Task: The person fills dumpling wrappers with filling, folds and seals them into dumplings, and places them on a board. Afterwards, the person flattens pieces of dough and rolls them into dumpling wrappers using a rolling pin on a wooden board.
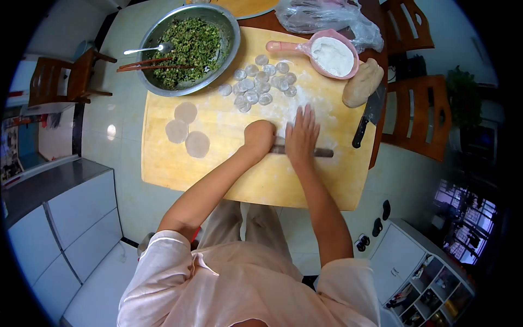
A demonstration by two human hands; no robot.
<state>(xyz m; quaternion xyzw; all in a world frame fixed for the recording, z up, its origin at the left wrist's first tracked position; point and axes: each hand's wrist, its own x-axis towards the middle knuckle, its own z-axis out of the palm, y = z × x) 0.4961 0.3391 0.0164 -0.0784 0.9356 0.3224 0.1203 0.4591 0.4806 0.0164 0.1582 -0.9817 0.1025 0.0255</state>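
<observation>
A dark wooden rolling pin [324, 153] lies across the floured board [261, 185]. My right hand [301, 136] rests flat on it, fingers stretched forward. My left hand [259, 137] is curled into a fist by the pin's left end; whatever is inside its fingers is hidden. Several small flattened dough discs [246, 85] are scattered on flour beyond my hands. To the left lie three thin rolled dough wrappers [197, 144], touching or nearly touching one another.
A metal bowl [234, 41] of chopped green filling [188, 46], with spoon and chopsticks, stands at the back left. At the back right are a pink scoop [286, 47] of flour, a dough lump [363, 83] and a knife [359, 132] near the board's edge. A plastic bag [321, 16] lies behind.
</observation>
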